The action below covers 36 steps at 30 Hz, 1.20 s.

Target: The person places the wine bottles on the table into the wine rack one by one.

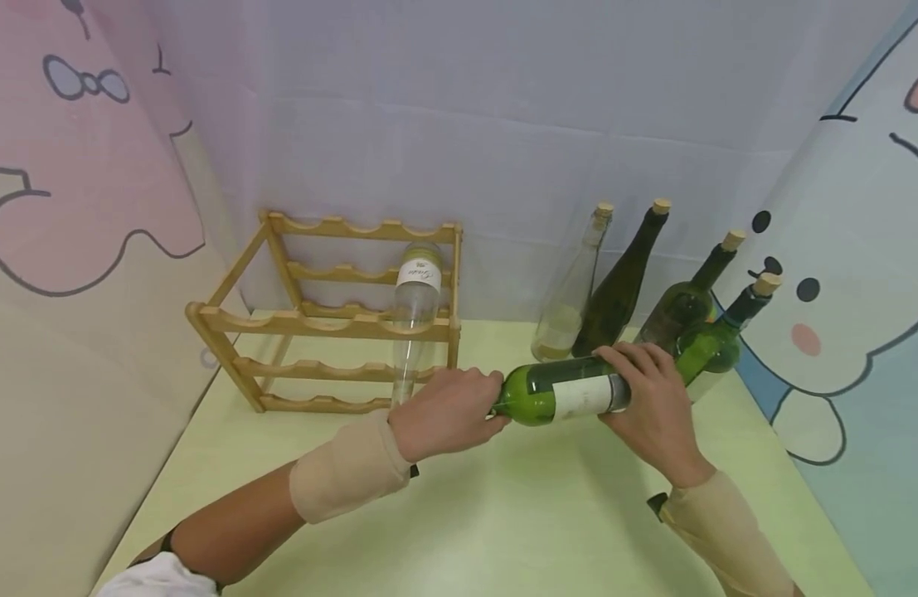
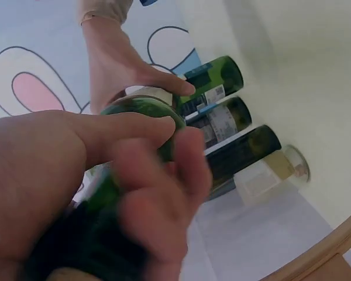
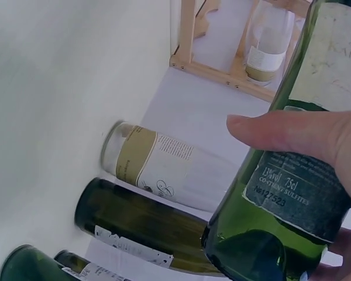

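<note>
A green wine bottle (image 1: 582,395) with a white label is held lengthwise above the table, its neck toward the left and its base toward the right. My left hand (image 1: 459,412) grips the neck, which is mostly hidden by the fingers. The right hand (image 1: 653,406) holds the bottle near its base, the thumb lying across a dark lower label in the right wrist view. Left of the bottle, a clear bottle (image 1: 417,308) with a white label lies in a wooden wine rack (image 1: 332,323), its neck sloping toward the front behind my left hand.
Corked bottles stand upright at the back right: a clear bottle (image 1: 566,307), a slim dark bottle (image 1: 623,290), a dark green bottle (image 1: 678,303) and a brighter green bottle (image 1: 708,344) beside my right hand. Behind the pale table (image 1: 503,514) hangs a light curtain (image 1: 533,149).
</note>
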### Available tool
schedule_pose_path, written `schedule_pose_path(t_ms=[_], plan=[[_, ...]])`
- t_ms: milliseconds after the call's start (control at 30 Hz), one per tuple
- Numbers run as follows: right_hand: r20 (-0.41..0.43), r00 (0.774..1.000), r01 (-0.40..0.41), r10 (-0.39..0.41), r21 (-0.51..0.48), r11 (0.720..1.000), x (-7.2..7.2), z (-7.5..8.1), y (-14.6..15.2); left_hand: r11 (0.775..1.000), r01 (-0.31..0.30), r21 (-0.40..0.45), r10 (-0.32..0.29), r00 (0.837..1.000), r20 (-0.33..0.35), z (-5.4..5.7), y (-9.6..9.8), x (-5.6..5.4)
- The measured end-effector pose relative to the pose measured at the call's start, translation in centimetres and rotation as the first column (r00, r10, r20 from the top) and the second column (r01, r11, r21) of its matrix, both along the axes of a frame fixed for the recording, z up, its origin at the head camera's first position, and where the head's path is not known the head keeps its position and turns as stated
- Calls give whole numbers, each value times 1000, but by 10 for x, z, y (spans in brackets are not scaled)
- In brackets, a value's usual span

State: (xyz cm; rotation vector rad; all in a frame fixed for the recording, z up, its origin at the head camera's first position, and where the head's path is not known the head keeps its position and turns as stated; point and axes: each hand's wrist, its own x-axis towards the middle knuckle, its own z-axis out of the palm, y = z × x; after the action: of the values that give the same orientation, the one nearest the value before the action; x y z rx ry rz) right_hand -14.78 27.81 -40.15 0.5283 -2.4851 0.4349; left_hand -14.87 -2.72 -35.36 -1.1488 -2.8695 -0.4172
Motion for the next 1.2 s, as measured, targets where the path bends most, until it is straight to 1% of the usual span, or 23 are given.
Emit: schedule_pose_path(t_ms=[67, 167, 267, 367, 567, 700, 767, 867, 1100, 1200], plan=[[0, 1000, 0, 0, 0, 1000, 1, 1, -1, 1000, -6, 26, 5, 999, 45, -1, -1, -2], [16, 1000, 5, -5, -4, 1000, 2, 3, -3, 999, -15, 51, 8, 992, 124, -1, -4, -5], [35, 999, 6, -6, -11, 1000, 4, 2, -4, 998, -18, 64, 7, 984, 177, -1, -7, -7], [46, 999, 2, -1, -17, 1000, 5, -1, -6, 998, -13, 66, 0, 981, 196, -1, -10, -9], [29, 999, -30, 31, -31, 999, 5, -8, -7, 997, -6, 75, -10, 976, 218, -2, -16, -12], [34, 998, -58, 60, -54, 997, 4, -9, -8, 995, -6, 98, -21, 962, 271, -1, -22, -13], [43, 997, -66, 69, -66, 996, 4, -8, -8, 994, -6, 113, -28, 954, 298, 0, -24, -14], [57, 995, -71, 76, -79, 994, 4, -7, -9, 991, 2, 136, -45, 947, 318, 1, -28, -15], [96, 992, -78, 87, -103, 992, 7, -4, -9, 987, 24, 162, -77, 941, 331, 2, -37, -17], [142, 983, -97, 113, -116, 989, 7, -2, -6, 986, 34, 161, -88, 936, 341, 3, -40, -17]])
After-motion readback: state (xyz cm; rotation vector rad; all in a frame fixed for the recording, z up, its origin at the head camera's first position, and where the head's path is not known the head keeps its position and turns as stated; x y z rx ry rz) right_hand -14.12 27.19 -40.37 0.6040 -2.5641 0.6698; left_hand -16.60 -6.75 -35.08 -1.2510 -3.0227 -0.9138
